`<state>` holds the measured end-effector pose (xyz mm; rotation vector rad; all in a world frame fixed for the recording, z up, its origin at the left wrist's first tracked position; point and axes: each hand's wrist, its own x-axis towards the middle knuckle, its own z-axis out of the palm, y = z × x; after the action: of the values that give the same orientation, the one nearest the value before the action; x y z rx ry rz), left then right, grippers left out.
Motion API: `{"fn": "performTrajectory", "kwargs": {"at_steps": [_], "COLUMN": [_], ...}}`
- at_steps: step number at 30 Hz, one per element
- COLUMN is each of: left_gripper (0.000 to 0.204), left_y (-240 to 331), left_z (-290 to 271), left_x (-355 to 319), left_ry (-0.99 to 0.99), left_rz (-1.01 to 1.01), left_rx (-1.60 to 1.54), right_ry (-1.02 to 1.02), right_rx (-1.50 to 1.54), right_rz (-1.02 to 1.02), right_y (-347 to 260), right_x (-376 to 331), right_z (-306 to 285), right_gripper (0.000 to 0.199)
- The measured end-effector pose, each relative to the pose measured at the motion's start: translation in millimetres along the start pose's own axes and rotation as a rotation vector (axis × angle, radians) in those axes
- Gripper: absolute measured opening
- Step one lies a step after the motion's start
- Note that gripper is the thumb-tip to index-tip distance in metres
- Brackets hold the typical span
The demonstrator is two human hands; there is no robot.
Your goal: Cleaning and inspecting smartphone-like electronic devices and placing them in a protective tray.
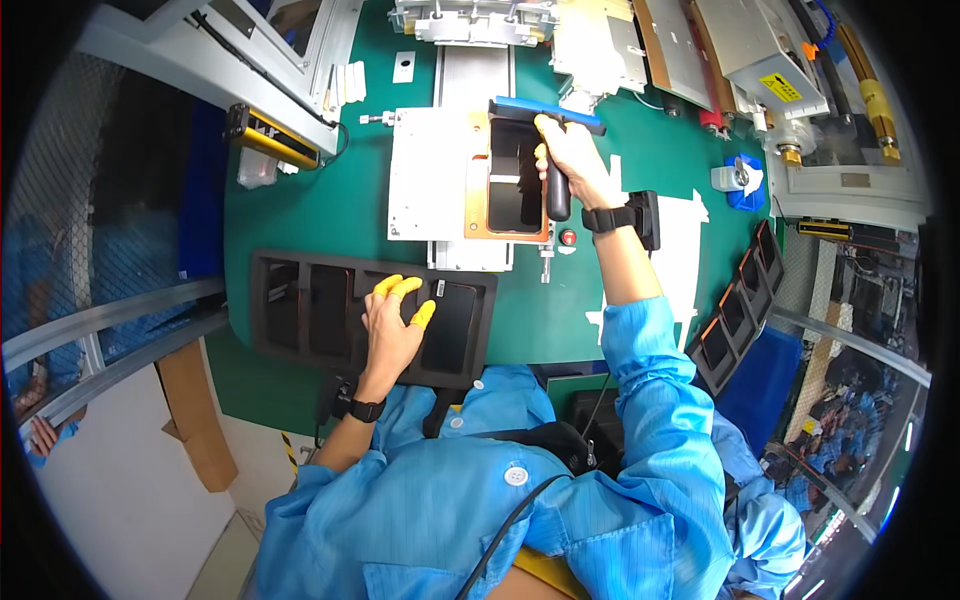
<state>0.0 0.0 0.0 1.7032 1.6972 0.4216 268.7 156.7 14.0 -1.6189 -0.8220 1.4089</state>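
My right hand [570,160] is closed around the black handle of a hand roller [525,108] with a long blue head. The blue head lies across the far end of a dark phone-like panel [515,200], which sits in an orange-edged fixture [477,205] on a white plate. My left hand [392,325], yellow finger cots on its fingertips, is over a dark foam tray [375,262] with its fingers apart. Several dark phone-like panels lie in this tray, one [450,330] right beside my left fingers. Whether those fingertips touch anything I cannot tell.
A second tray [742,300] of panels stands at the right edge of the green table [570,320]. White paper [678,255] is taped near my right wrist. A blue holder with a bottle [735,178] and metal machinery [470,22] stand farther back.
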Motion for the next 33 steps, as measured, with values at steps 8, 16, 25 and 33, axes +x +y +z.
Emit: {"fn": "performTrajectory", "kwargs": {"at_steps": [8,16,25,33], "left_gripper": [0.029,0.028,0.025,0.028], "left_y": [-34,-29,-49,-31], "left_z": [1,-28,-29,-21], "left_x": [5,10,1,9], "left_ry": [0.098,0.192,0.136,0.175], "left_rz": [-0.039,-0.042,-0.185,-0.065], "left_rx": [-0.148,-0.179,-0.254,-0.217], "right_ry": [0.003,-0.050,-0.031,0.047], "right_rx": [-0.465,-0.317,-0.482,-0.678], "right_rz": [0.135,-0.034,-0.145,-0.141], "right_y": [28,-6,-11,39], "right_x": [-128,5,-55,-58], "right_z": [5,3,-5,4], "right_gripper": [0.034,0.032,0.031,0.035]}}
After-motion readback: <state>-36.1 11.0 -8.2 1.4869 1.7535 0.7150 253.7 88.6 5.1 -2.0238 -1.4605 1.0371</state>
